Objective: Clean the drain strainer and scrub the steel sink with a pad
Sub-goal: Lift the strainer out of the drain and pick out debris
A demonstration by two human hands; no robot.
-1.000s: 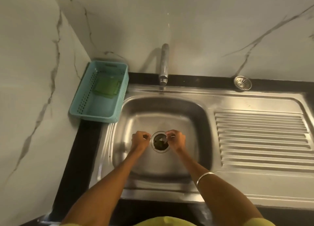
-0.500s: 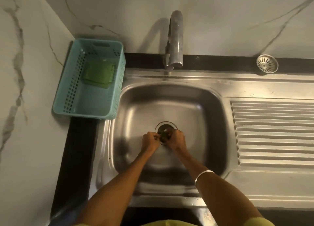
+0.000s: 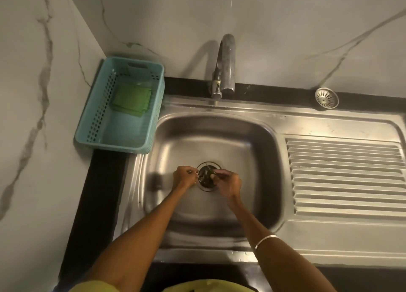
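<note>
A: Layout?

B: Steel sink (image 3: 219,138), basin left, ribbed drainboard (image 3: 345,177) right. Teal basket (image 3: 153,116) on the counter by the basin's left rim, green pad (image 3: 131,101) lying in it, untouched. Tap (image 3: 224,72) at the back, no water running that I can see. Drain strainer (image 3: 326,97) sits on the black ledge behind the drainboard, well away from the basin.

A: So the drain's open?

B: Yes. Drain opening (image 3: 207,176) has dark green scraps (image 3: 205,177) in it. My left hand (image 3: 184,177) is at its left rim, fingers curled, tips pinched together; whether there's a scrap between them I can't tell. My right hand (image 3: 228,185) is at the right rim, thumb and fingers pinching a thin stem-like bit over the hole.

A: Risks?

B: Main one: no strainer in place, so anything I fumble likely drops down the pipe and clogs it. The bits look thin and probably slick, so a pinch grip is marginal. Second: both hands crowd one small hole and hide it from me. Minor: the strainer may get forgotten on that ledge.
</note>
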